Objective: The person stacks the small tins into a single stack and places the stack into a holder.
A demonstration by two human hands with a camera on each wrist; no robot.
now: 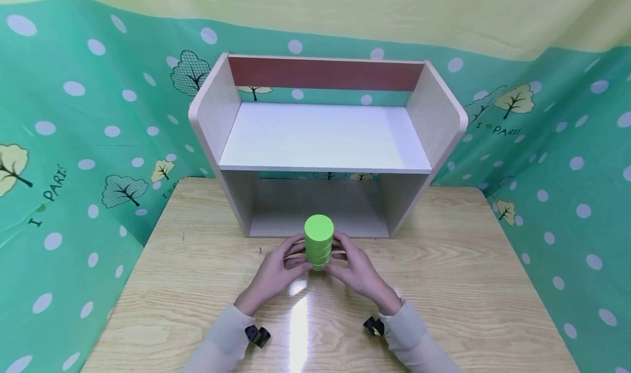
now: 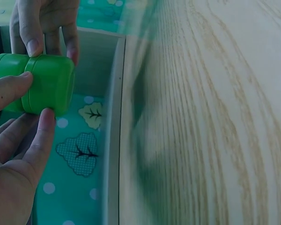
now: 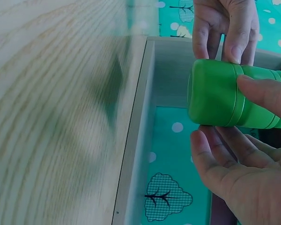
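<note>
A green ribbed cylinder [image 1: 319, 228] with a flat round top is held upright in front of the shelf, between both hands. My left hand [image 1: 276, 271] grips its left side with thumb and curled fingers, and my right hand [image 1: 359, 270] grips the opposite side in the same way. Both wrist views show the cylinder's smooth lower end [image 2: 54, 84] below the fingers, apart from the tabletop. Thumbs lie on the near side of the cylinder [image 3: 215, 93], and fingertips touch it farther round.
A two-level white shelf unit [image 1: 325, 137] with a reddish back strip [image 1: 325, 73] stands on the wooden table [image 1: 443, 285] behind the hands. Green dotted cloth [image 1: 74, 115] with tree prints hangs around the table's back and sides.
</note>
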